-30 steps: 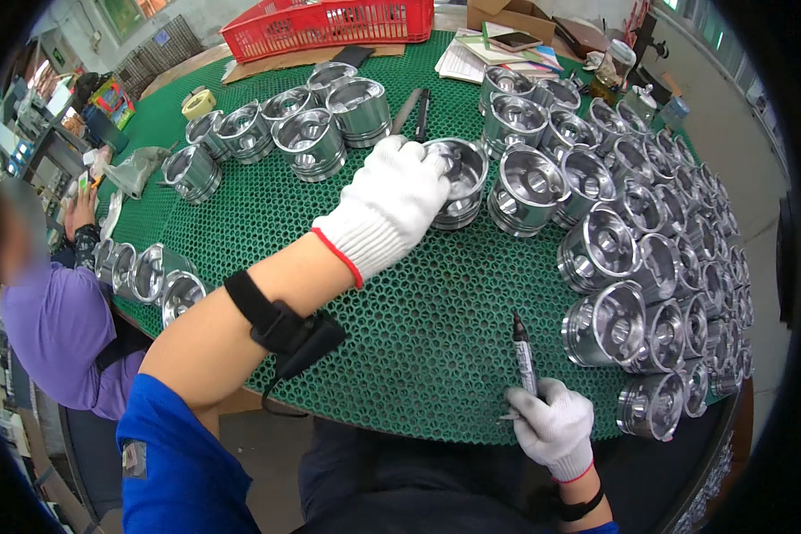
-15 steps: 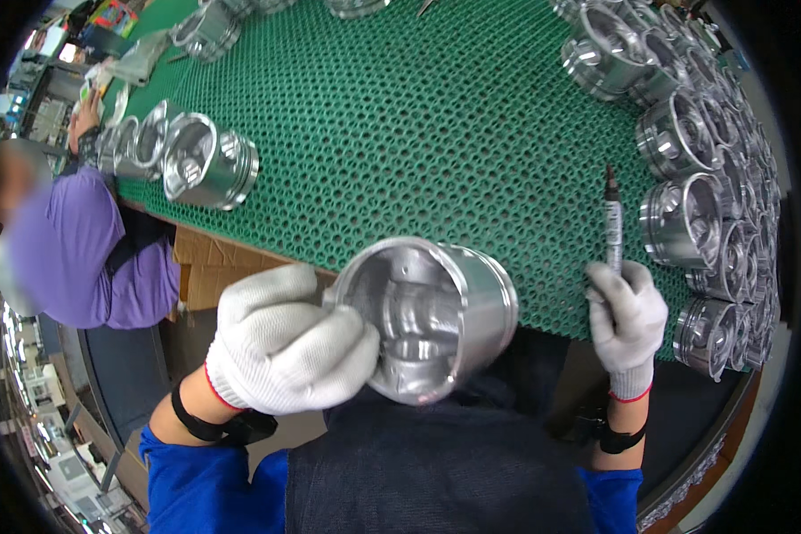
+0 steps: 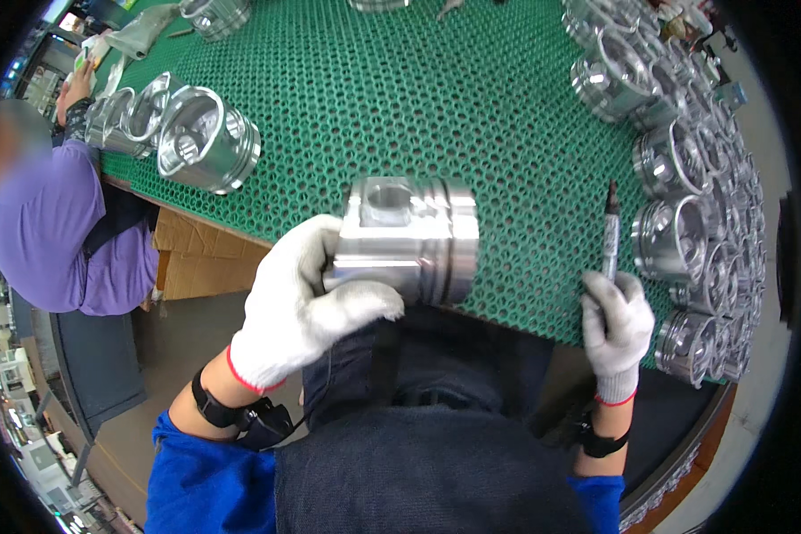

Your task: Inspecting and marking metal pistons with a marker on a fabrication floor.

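Remote log, head view, read left to right.

Far left: I have a co-worker (image 3: 58,227) in purple at the table's edge, one bare hand (image 3: 76,87) near a short row of pistons (image 3: 206,142). The nearest of these sits close to the edge; a bump from an elbow could tip it off. Below the edge, a cardboard box (image 3: 203,254).

Centre: the left hand (image 3: 295,307), gloved, is partly curled around one end of a single piston (image 3: 408,240). Thumb lies along the lower side; the other fingers are partly hidden, so I cannot tell how firmly they press. The piston is on its side in the air, side hole up, grooved end to the right, in front of the near edge of the green mat (image 3: 507,116). Risk: smooth metal, knit glove, hold at one end only. A slip would drop it toward the lap (image 3: 427,356) or nick it on the edge.

Right: the right hand (image 3: 618,325), gloved and mostly closed, has a marker (image 3: 611,236) between thumb and fingers, dark end pointing away. I cannot confirm whether it is capped; if bare, a careless brush could leave a stray mark. Just beside stand packed pistons (image 3: 669,237); a sideways swing could knock them together and scratch them.
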{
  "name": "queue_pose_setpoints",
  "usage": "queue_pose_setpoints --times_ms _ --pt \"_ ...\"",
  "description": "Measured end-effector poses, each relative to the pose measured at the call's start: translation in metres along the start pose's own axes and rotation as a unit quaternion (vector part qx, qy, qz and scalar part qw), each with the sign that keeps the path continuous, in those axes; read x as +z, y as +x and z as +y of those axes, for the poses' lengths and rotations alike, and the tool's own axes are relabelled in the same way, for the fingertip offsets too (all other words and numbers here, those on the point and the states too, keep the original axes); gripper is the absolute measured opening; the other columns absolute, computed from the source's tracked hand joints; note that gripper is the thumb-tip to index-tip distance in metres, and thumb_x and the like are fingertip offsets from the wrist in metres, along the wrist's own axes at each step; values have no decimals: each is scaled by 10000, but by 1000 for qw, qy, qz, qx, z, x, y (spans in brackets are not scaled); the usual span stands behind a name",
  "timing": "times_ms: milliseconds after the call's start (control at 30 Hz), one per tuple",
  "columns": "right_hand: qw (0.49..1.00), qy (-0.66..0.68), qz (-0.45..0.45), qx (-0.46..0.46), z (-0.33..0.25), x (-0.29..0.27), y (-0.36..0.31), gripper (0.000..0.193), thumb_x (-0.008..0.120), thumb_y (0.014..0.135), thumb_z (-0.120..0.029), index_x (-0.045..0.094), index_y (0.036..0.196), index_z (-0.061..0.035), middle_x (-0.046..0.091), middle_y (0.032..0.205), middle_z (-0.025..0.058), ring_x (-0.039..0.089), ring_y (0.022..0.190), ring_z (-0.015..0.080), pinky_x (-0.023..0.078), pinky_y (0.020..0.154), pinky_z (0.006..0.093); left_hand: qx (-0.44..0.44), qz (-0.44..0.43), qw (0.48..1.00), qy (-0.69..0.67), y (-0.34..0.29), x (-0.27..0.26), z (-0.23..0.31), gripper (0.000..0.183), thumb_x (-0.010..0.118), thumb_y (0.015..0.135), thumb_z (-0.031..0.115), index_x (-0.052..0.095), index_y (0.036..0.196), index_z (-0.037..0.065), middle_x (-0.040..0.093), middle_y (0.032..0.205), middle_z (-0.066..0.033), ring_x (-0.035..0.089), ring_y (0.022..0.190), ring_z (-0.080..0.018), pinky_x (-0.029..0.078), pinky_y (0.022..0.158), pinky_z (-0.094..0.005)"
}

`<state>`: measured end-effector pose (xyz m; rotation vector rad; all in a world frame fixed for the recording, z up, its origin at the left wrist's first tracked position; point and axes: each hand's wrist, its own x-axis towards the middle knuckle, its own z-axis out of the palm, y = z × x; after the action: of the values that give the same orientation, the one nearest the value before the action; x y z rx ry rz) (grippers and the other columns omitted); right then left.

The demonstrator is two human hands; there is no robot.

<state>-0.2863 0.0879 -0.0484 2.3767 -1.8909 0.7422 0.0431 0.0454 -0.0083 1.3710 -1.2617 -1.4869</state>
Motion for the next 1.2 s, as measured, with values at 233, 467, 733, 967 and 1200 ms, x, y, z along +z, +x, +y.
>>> queue_pose_setpoints --times_ms 233,467,733,967,1200 --pt "1000 -18 -11 9 0 2 -4 309 732 731 -59 716 1019 -171 644 898 120 645 686 285 523 615 359 174 -66 967 172 19 -3 -47 306 822 738 137 719 1016 63 708 1038 -123 678 962 -299 538 852 -365" --pt "1000 -16 -26 8 -2 -2 0 315 721 754 -47 709 1054 -143 652 934 140 653 731 297 524 645 357 332 -27 890 310 18 -9 -64 431 874 655 161 721 1054 115 696 1105 -103 651 1059 -310 518 916 -394" --pt "991 93 -76 56 -19 -26 4 442 663 695 20 680 1131 -54 643 962 137 613 699 216 506 671 318 196 -73 970 121 18 -4 -76 429 766 665 75 699 1088 107 669 1161 -130 616 1133 -359 483 988 -464" --pt "973 200 -84 82 -20 -31 5 482 639 676 -14 661 1158 -21 645 962 133 602 701 200 499 676 312 281 -39 929 237 19 -11 -75 450 835 665 125 701 1094 101 674 1144 -130 637 1081 -361 510 933 -435" --pt "981 143 -109 77 -19 -26 10 483 676 679 -15 668 1160 -46 632 951 132 616 699 221 510 676 330 254 -110 928 248 14 -18 -37 245 855 687 195 760 878 76 713 1024 -129 667 990 -328 519 871 -408"
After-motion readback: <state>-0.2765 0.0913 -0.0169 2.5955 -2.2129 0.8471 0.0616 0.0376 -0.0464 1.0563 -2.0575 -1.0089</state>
